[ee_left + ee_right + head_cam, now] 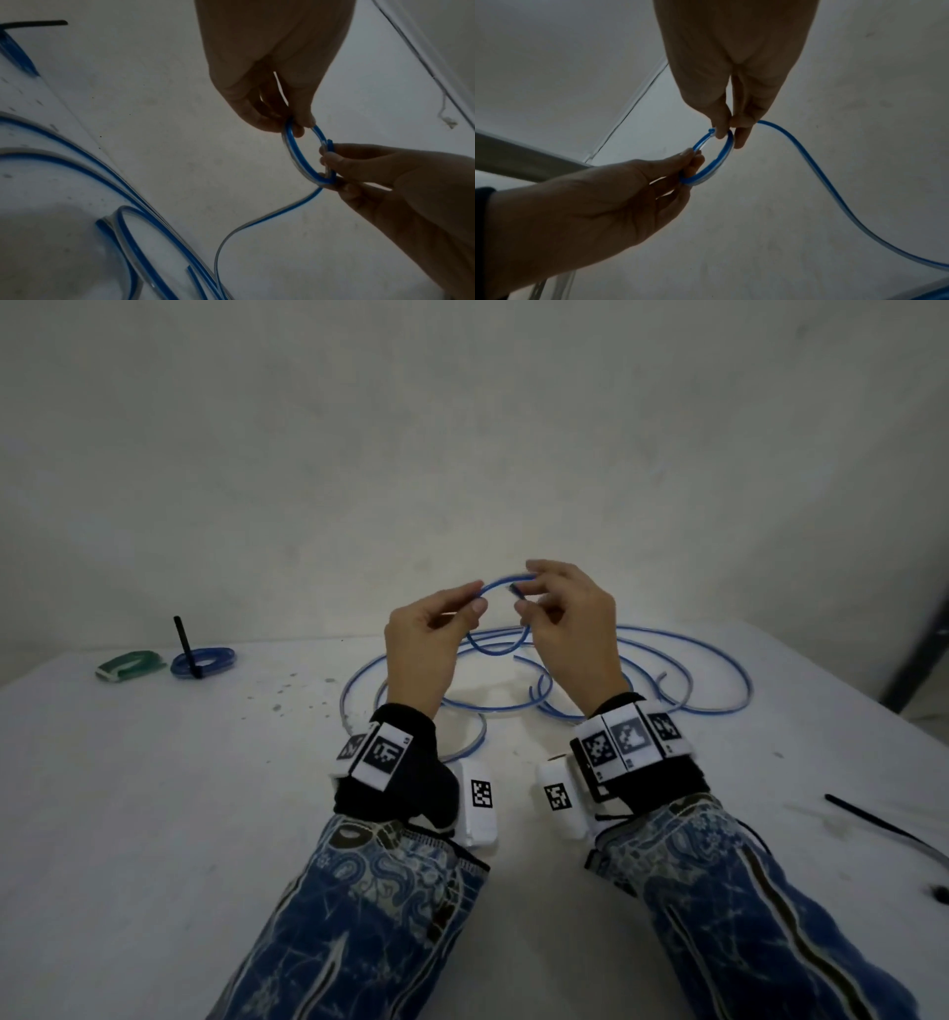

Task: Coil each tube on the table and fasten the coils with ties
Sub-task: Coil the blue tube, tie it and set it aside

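A thin blue tube (500, 582) with a clear stripe is held up above the white table (154, 814), bent into one small loop (295, 154). My left hand (475, 598) pinches the loop's left side between thumb and fingers. My right hand (529, 593) pinches the right side, where the tube's cut end crosses the loop. In the right wrist view the tube (808, 162) trails away from my right hand (727, 132) down to the table. The rest of the tube lies in loose wide loops (493, 708) under my hands.
At the table's far left lie a green coil (131, 665) and a blue coil (203, 662), the blue one with a black tie (182, 639) sticking up. A loose black tie (883, 824) lies at the right edge. A bare wall stands behind the table.
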